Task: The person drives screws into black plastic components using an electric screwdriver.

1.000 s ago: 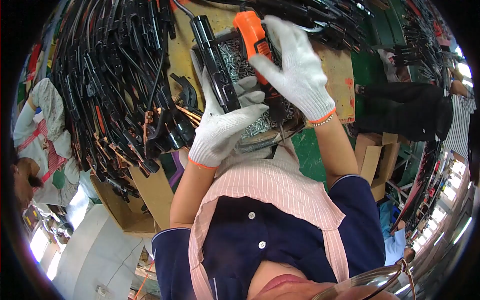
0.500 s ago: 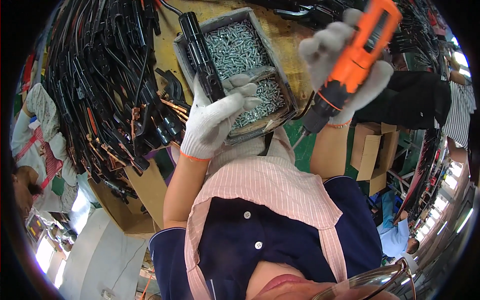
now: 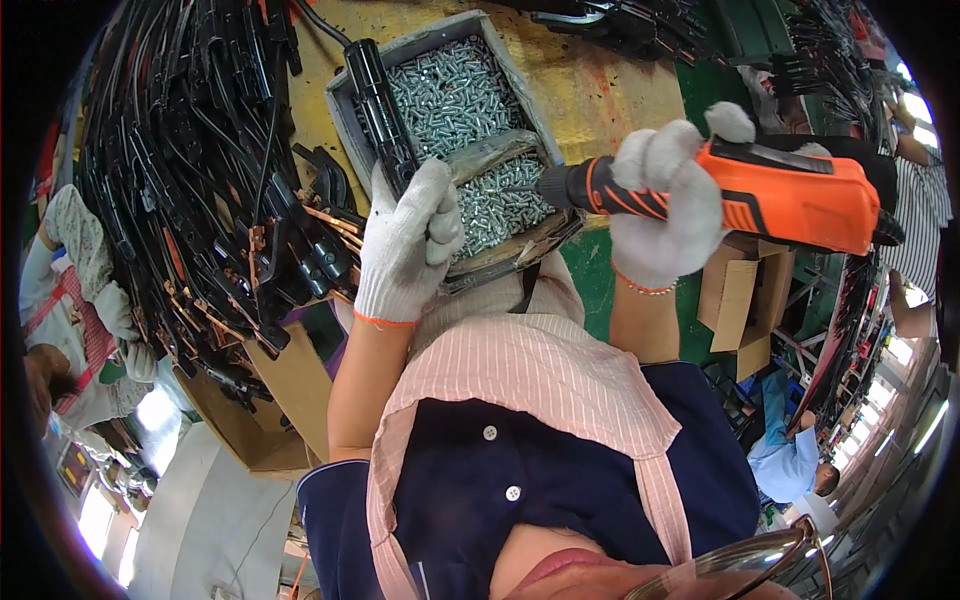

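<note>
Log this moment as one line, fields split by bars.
left hand: gripping black tubular part | right hand: gripping orange power driver, nose pointing left | tray: loose screws | black cabled parts: heaped at left

Wears white knit gloves (image 3: 400,250), orange cuffs (image 3: 384,322); beaded bracelet (image 3: 648,290) on right; navy short-sleeved shirt (image 3: 450,465), white buttons (image 3: 490,433); pink white-striped apron (image 3: 530,370); glasses (image 3: 808,534).

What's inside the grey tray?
Silver screws lie in the grey tray, on both sides of a divider. The black handle, left hand and drill cover parts of it; whatever lies under the screws is hidden.
</note>
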The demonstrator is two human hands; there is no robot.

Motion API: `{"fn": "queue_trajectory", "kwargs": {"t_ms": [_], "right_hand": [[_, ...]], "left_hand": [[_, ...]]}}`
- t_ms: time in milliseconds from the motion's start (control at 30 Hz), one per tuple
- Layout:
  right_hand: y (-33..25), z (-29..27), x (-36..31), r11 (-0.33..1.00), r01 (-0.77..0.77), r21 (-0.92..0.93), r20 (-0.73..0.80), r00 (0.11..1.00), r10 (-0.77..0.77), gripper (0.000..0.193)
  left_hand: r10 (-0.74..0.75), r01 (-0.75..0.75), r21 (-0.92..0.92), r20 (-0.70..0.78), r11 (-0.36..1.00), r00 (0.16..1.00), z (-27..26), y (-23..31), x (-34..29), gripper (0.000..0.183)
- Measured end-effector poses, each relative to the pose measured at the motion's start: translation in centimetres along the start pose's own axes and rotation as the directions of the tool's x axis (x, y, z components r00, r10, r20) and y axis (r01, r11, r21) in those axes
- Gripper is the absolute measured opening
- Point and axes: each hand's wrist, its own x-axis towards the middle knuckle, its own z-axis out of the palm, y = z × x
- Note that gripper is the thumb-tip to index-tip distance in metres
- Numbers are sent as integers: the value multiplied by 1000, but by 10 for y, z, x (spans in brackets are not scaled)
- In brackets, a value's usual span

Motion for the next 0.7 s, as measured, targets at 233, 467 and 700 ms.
{"fn": "queue_trajectory", "kwargs": {"t_ms": [233,467,700], "right_hand": [[24,-5,-4,1000,-4,9,-128,992,5,51],[21,-10,-2,999,-41,-17,-115,993,39,49],[-7,-1,11,997,75,-32,-98,992,-78,50]], "left_hand": [[-2,1,10,33,1000,999,-4,2,3,16],[24,-24,-12,15,1000,1000,-3,0,8,19],[93,-80,79,-181,994,979,11,-11,13,26]]}}
